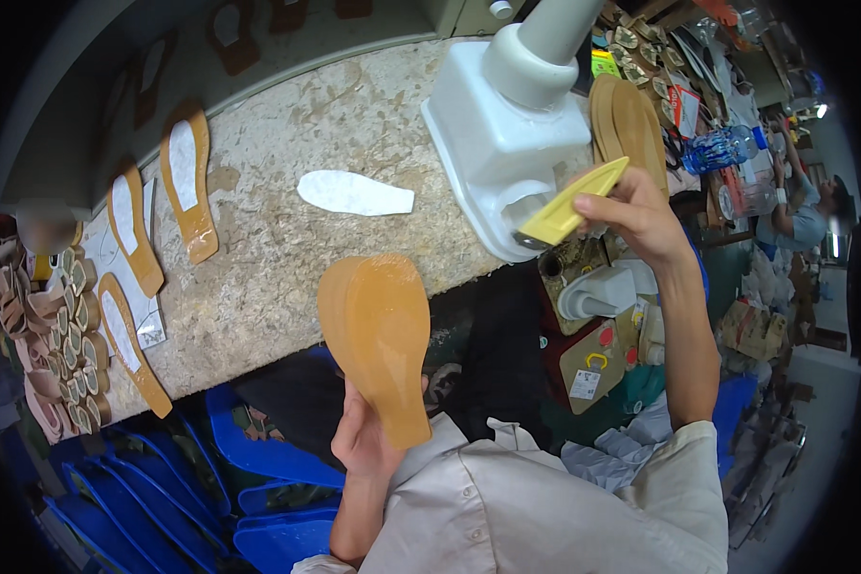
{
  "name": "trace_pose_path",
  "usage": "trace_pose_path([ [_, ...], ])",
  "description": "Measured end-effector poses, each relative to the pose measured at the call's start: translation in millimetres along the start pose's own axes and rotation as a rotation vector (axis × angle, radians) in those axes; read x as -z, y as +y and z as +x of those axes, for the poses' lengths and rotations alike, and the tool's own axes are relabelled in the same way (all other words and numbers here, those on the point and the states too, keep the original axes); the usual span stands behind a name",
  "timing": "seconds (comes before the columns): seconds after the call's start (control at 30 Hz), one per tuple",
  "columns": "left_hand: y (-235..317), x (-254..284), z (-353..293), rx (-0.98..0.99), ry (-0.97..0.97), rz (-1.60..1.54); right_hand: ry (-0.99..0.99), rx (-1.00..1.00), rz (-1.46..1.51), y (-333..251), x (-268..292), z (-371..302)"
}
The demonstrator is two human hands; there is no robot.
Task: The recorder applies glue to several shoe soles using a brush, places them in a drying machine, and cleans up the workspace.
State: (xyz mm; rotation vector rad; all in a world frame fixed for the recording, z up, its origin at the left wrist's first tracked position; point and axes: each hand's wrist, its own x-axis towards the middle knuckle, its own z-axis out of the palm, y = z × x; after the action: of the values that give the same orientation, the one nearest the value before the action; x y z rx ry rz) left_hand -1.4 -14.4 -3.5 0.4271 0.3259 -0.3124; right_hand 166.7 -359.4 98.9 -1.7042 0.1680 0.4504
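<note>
My left hand grips a stack of tan insoles by the narrow heel end, in front of the worktable. The top insole has a wet-looking shine. In my right hand is a yellow-handled brush, its dark end pointing down and left. That end is beside the round opening of a white plastic glue dispenser; whether it touches the rim I cannot tell. A white insole-shaped piece lies flat on the table, left of the dispenser.
Several tan insoles with white pieces on them, one of them this insole, lie along the table's left side. More tan insoles are stacked right of the dispenser. Blue curved pieces stand at lower left. Another person is at far right.
</note>
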Motion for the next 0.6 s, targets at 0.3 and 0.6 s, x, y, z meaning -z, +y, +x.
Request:
trace_pose_path([
  [0.3, -6, -7, 3, 0.068, -0.067, -0.146, -0.048, 0.651, -0.492, 0, -149, -41],
  [0.6, -1, -14, 0, 0.125, -0.083, -0.144, -0.047, 0.906, -0.612, 12, -173, -51],
])
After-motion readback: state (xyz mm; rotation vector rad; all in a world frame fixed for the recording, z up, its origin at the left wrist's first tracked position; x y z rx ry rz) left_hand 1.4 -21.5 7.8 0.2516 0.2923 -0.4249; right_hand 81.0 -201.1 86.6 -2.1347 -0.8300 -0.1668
